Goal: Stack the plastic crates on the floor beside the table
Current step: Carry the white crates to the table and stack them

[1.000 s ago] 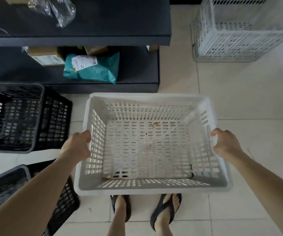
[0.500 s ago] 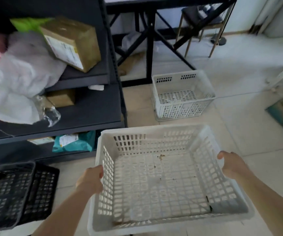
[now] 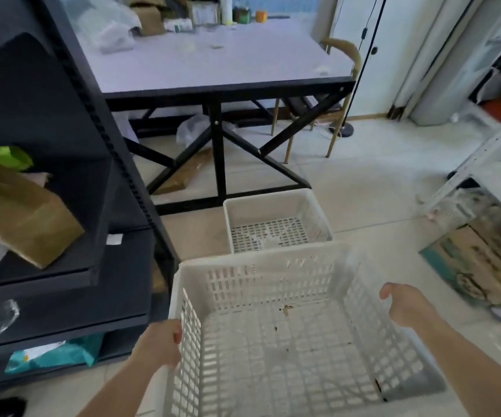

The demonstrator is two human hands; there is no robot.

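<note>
I hold a white slatted plastic crate [image 3: 285,350] in front of me, off the floor, with small bits of debris on its bottom. My left hand [image 3: 160,344] grips its left rim and my right hand [image 3: 405,305] grips its right rim. A second white crate [image 3: 274,222] stands on the tiled floor just beyond it, right in front of the table's black cross-braced frame [image 3: 219,152]. The table [image 3: 213,64] has a pale top with clutter at its far end.
A dark shelving unit [image 3: 71,206] with a brown parcel [image 3: 20,215] and a teal bag [image 3: 56,355] stands close on my left. On the right are a white rack [image 3: 496,164] and a cardboard box [image 3: 478,263]. A chair [image 3: 339,94] sits behind the table.
My view has swung up from the floor toward the table. The held crate has moved forward with both hands on it, closer to the second white crate. The black crates have left the view.
</note>
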